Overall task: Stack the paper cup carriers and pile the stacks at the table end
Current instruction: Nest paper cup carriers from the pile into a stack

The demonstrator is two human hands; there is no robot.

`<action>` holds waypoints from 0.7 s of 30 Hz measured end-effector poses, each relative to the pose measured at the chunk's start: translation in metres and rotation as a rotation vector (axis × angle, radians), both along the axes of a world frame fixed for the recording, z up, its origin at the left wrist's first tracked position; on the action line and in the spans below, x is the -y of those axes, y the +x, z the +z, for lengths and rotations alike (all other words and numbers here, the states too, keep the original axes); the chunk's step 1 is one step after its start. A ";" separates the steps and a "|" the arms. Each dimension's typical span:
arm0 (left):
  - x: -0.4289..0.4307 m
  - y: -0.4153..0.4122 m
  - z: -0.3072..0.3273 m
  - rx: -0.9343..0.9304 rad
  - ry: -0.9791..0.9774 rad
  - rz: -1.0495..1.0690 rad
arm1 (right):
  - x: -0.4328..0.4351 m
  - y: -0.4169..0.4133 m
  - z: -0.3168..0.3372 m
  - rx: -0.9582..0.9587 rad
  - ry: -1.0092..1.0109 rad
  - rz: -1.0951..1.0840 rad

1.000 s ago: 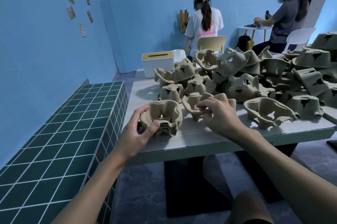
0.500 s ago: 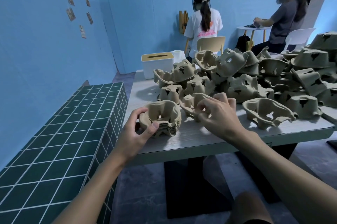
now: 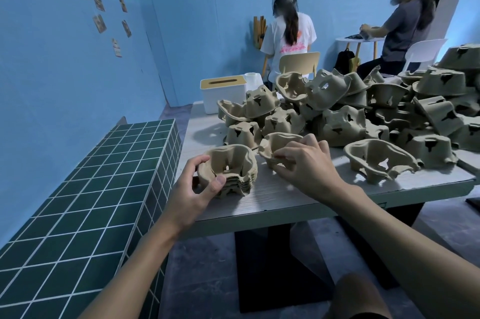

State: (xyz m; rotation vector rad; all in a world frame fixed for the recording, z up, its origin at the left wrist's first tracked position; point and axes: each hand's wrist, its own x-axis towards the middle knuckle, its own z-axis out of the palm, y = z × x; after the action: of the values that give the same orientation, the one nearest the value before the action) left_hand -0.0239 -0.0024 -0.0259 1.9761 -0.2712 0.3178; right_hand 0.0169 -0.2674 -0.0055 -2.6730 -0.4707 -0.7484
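Observation:
A short stack of brown paper cup carriers (image 3: 233, 170) stands near the front left corner of the grey table (image 3: 275, 196). My left hand (image 3: 193, 188) grips its left side, thumb on the front rim and fingers behind. My right hand (image 3: 306, 165) pinches the near rim of a single upturned carrier (image 3: 275, 143) just right of the stack. A big loose heap of carriers (image 3: 363, 111) covers the middle and right of the table. One open carrier (image 3: 379, 162) lies alone by the front edge on the right.
A white tissue box with a tan lid (image 3: 223, 92) stands at the table's far left end. A green tiled counter (image 3: 85, 201) runs along the left. Two people sit with their backs turned, one on a tan chair (image 3: 298, 64), one beside a white chair (image 3: 423, 51).
My right hand has closed its grip on the single carrier's rim and drawn it slightly toward me. My left hand stays on the stack.

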 end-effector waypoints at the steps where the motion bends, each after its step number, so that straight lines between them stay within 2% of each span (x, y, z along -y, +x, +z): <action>1: 0.000 0.000 0.000 -0.003 0.003 0.002 | 0.000 0.001 -0.001 0.001 0.005 0.012; 6: -0.001 0.000 0.000 0.004 0.017 0.018 | 0.005 0.003 0.000 0.081 0.089 0.022; 11: 0.000 0.000 0.000 0.002 0.006 0.018 | 0.008 -0.001 0.009 0.249 0.234 0.045; 16: 0.001 0.000 -0.001 -0.002 -0.040 -0.007 | -0.009 -0.007 0.027 0.353 0.283 0.208; 21: -0.001 0.001 -0.002 -0.047 -0.070 0.006 | -0.031 -0.001 0.030 0.379 0.285 0.370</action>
State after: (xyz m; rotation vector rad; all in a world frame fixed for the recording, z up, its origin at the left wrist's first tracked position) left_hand -0.0230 -0.0016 -0.0276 1.9126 -0.2212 0.2806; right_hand 0.0155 -0.2362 0.0241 -2.1007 -0.8526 -1.1103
